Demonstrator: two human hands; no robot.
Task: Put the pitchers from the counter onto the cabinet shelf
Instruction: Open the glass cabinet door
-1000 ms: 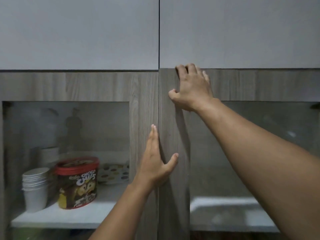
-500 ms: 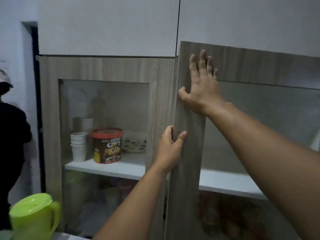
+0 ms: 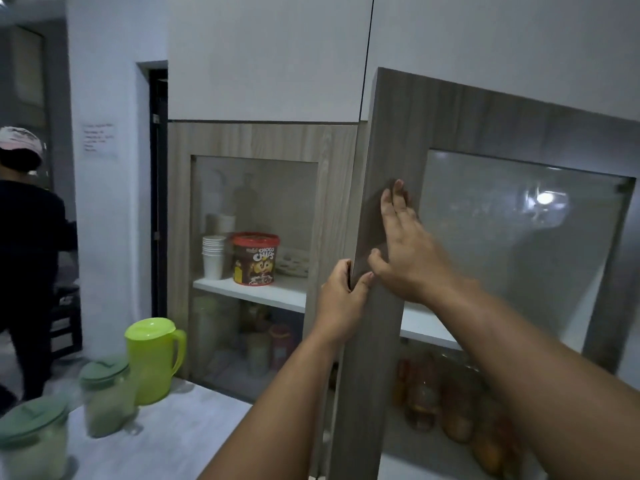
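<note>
Three pitchers stand on the white counter (image 3: 180, 441) at lower left: a lime-green pitcher (image 3: 152, 360) with a lid and handle, a clear pitcher with a green lid (image 3: 105, 396), and another clear green-lidded pitcher (image 3: 33, 441) at the frame's edge. The right cabinet door (image 3: 388, 161), wood-framed with a frosted glass pane, stands partly swung out. My left hand (image 3: 341, 299) grips that door's free edge. Flat against the door's front frame lies my right hand (image 3: 410, 251), fingers spread. The white cabinet shelf (image 3: 277, 292) shows behind the closed left door and continues past the open one.
On the shelf's left part sit stacked white cups (image 3: 213, 256), a red-lidded Choco Chips tub (image 3: 255, 258) and a plate (image 3: 293, 262). Jars (image 3: 450, 403) fill the lower compartment. A person in dark clothes and a cap (image 3: 24, 237) stands at far left near a doorway (image 3: 159, 188).
The right door has swung out from shut. My left hand went from flat on the door to gripping its edge; my right hand slid down the frame. The view pulled back, showing the pitchers.
</note>
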